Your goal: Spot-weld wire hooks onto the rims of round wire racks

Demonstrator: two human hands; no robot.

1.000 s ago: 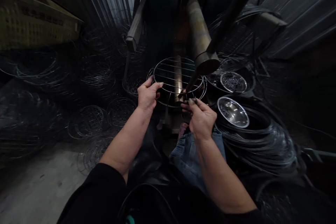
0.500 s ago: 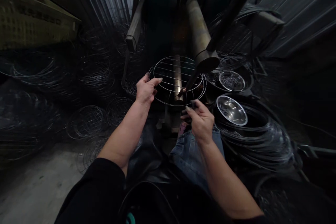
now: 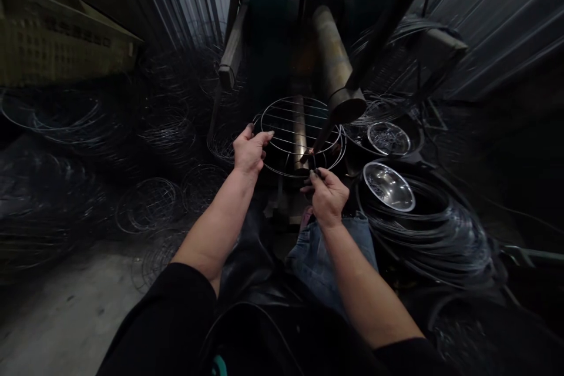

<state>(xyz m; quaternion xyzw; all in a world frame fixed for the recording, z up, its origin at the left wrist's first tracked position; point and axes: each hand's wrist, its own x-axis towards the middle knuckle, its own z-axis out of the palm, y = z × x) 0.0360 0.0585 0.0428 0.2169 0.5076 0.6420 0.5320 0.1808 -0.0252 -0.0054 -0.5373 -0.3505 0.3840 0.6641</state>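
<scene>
A round wire rack with parallel bars and a second ring beneath lies across the lower metal rod of a machine. My left hand is closed on the rack's left rim, thumb on top. At the near rim, my right hand has thumb and forefinger pinched together, just below the tip of a dark slanted arm. A thin upright piece seems to be between those fingertips, too small to name. Above the rack's right side hangs a thick metal cylinder.
To the right, a shiny metal bowl rests on a coil of wire. Behind it, another bowl holds small pieces. Wire racks lie in piles on the left. A yellow crate stands at the upper left.
My right hand has moved left and slightly up to the rack's near rim, under the slanted arm's tip. My left hand still holds the rack; the whole view has shifted slightly.
</scene>
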